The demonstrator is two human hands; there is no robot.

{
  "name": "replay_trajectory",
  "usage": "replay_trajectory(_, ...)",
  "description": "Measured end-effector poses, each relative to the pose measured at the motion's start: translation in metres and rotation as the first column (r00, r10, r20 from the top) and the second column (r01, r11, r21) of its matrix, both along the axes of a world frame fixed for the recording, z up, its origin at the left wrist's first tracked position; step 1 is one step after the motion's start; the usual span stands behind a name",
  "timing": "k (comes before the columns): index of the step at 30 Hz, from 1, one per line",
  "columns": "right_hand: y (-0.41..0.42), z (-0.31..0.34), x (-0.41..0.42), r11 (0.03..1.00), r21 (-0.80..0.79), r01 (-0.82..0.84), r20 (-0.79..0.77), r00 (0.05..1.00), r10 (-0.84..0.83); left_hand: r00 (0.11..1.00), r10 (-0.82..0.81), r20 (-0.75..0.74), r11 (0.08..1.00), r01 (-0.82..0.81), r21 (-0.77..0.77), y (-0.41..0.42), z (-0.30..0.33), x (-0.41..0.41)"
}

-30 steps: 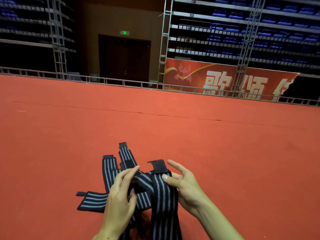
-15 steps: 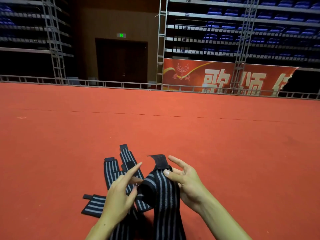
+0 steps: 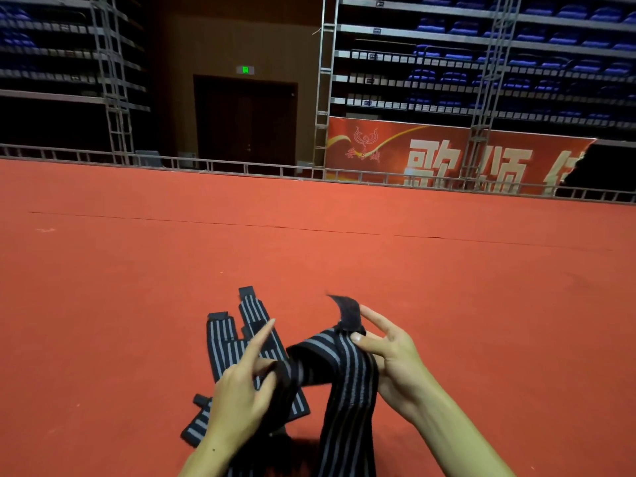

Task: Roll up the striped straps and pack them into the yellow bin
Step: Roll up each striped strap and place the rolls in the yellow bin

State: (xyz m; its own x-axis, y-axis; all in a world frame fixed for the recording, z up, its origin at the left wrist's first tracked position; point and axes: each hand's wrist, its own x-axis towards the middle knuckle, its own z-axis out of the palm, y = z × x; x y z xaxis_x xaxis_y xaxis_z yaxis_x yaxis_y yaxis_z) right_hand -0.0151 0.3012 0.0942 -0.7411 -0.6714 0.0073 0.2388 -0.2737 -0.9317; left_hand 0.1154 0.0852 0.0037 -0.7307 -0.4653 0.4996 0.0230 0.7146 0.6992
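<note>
On the red carpet point(image 3: 447, 304), near the lower edge of view: one striped strap point(image 3: 340, 359) held up between two hands, its dark fastening tab point(image 3: 347, 313) standing upright at the top and its long tail hanging down out of view. Right hand point(image 3: 392, 359): thumb and fingers pinching the strap just below the tab, index finger extended. Left hand point(image 3: 241, 394): thumb and curled fingers gripping the strap's folded left end, index finger pointing out straight. Behind and partly hidden by the left hand: loose striped straps point(image 3: 237, 339) lying flat and overlapping on the carpet; three ends are visible, though the full count cannot be told. Background: one low metal railing point(image 3: 241, 165), one red banner point(image 3: 447, 156) with pale characters, one dark double door point(image 3: 244, 122) under one green exit sign point(image 3: 245, 69), tiers of blue seats point(image 3: 516, 67). Against the frame half a second earlier, the tab has swung right and curled, and the strap is pulled wider between the hands. No yellow bin is in view.
</note>
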Motion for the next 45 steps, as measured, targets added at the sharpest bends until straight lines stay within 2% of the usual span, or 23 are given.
replay_trajectory(3, 0.009, 0.003, -0.006, 0.999, -0.010, 0.049, -0.001, 0.999, -0.049, 0.993, 0.108, -0.054, 0.979, -0.097, 0.179, -0.024, -0.005, -0.004)
replay_trajectory(5, 0.011, 0.005, -0.008, 0.998, -0.004, 0.070, -0.017, 0.997, -0.070, 0.973, 0.230, 0.015, 0.946, -0.227, 0.232, -0.041, -0.007, -0.007)
replay_trajectory(11, -0.005, 0.008, -0.007, 0.994, 0.012, 0.108, -0.103, 0.989, -0.106, 0.868, 0.447, 0.216, 0.854, -0.485, 0.186, -0.068, 0.006, -0.020)
replay_trajectory(14, -0.002, 0.016, -0.014, 0.983, -0.029, 0.182, -0.125, 0.975, -0.184, 0.794, 0.529, 0.298, 0.788, -0.591, 0.175, -0.097, -0.003, -0.013)
replay_trajectory(16, 0.005, 0.027, -0.022, 0.974, -0.057, 0.220, -0.143, 0.964, -0.226, 0.768, 0.527, 0.363, 0.779, -0.608, 0.154, -0.106, -0.007, -0.007)
replay_trajectory(19, 0.008, 0.041, -0.025, 0.975, -0.069, 0.209, -0.186, 0.958, -0.219, 0.743, 0.515, 0.427, 0.813, -0.581, 0.031, -0.095, 0.003, 0.000)
replay_trajectory(20, 0.007, 0.043, -0.024, 0.976, -0.078, 0.201, -0.193, 0.958, -0.213, 0.748, 0.545, 0.379, 0.817, -0.576, -0.039, -0.086, 0.007, 0.001)
replay_trajectory(22, 0.001, 0.046, -0.019, 0.975, -0.109, 0.191, -0.206, 0.956, -0.211, 0.820, 0.527, 0.221, 0.849, -0.517, -0.108, -0.057, 0.020, 0.005)
replay_trajectory(23, -0.002, 0.046, -0.017, 0.973, -0.126, 0.193, -0.211, 0.953, -0.216, 0.902, 0.408, 0.141, 0.913, -0.406, -0.038, -0.037, 0.030, 0.008)
replay_trajectory(24, -0.006, 0.044, -0.014, 0.971, -0.139, 0.195, -0.215, 0.951, -0.222, 0.974, 0.217, 0.072, 0.968, -0.224, 0.116, -0.014, 0.042, 0.012)
replay_trajectory(25, -0.010, 0.042, -0.010, 0.970, -0.144, 0.193, -0.224, 0.949, -0.222, 1.000, 0.020, 0.010, 0.949, -0.022, 0.314, 0.011, 0.058, 0.016)
replay_trajectory(26, -0.014, 0.039, -0.006, 0.972, -0.142, 0.188, -0.236, 0.947, -0.218, 0.992, -0.113, -0.062, 0.856, 0.129, 0.501, 0.030, 0.073, 0.017)
replay_trajectory(27, -0.017, 0.035, -0.002, 0.974, -0.134, 0.180, -0.252, 0.945, -0.209, 0.978, -0.168, -0.126, 0.758, 0.210, 0.618, 0.043, 0.085, 0.015)
replay_trajectory(32, -0.024, 0.014, 0.019, 0.983, -0.063, 0.172, -0.321, 0.929, -0.183, 0.969, -0.131, -0.210, 0.556, 0.247, 0.793, 0.048, 0.108, -0.015)
replay_trajectory(34, -0.022, 0.010, 0.022, 0.981, -0.045, 0.186, -0.335, 0.923, -0.191, 0.978, -0.053, -0.203, 0.580, 0.196, 0.791, 0.043, 0.110, -0.026)
replay_trajectory(37, -0.017, 0.009, 0.023, 0.976, -0.016, 0.218, -0.390, 0.897, -0.207, 0.972, 0.037, -0.232, 0.690, 0.143, 0.710, 0.047, 0.107, -0.033)
replay_trajectory(40, -0.012, 0.011, 0.025, 0.971, 0.031, 0.238, -0.441, 0.875, -0.200, 0.960, 0.022, -0.278, 0.759, 0.165, 0.630, 0.052, 0.099, -0.030)
replay_trajectory(43, -0.008, 0.009, 0.025, 0.973, 0.041, 0.229, -0.479, 0.859, -0.182, 0.953, -0.042, -0.299, 0.772, 0.221, 0.596, 0.052, 0.092, -0.024)
replay_trajectory(45, -0.006, 0.005, 0.025, 0.972, 0.028, 0.234, -0.511, 0.839, -0.187, 0.958, -0.057, -0.282, 0.744, 0.230, 0.628, 0.051, 0.091, -0.023)
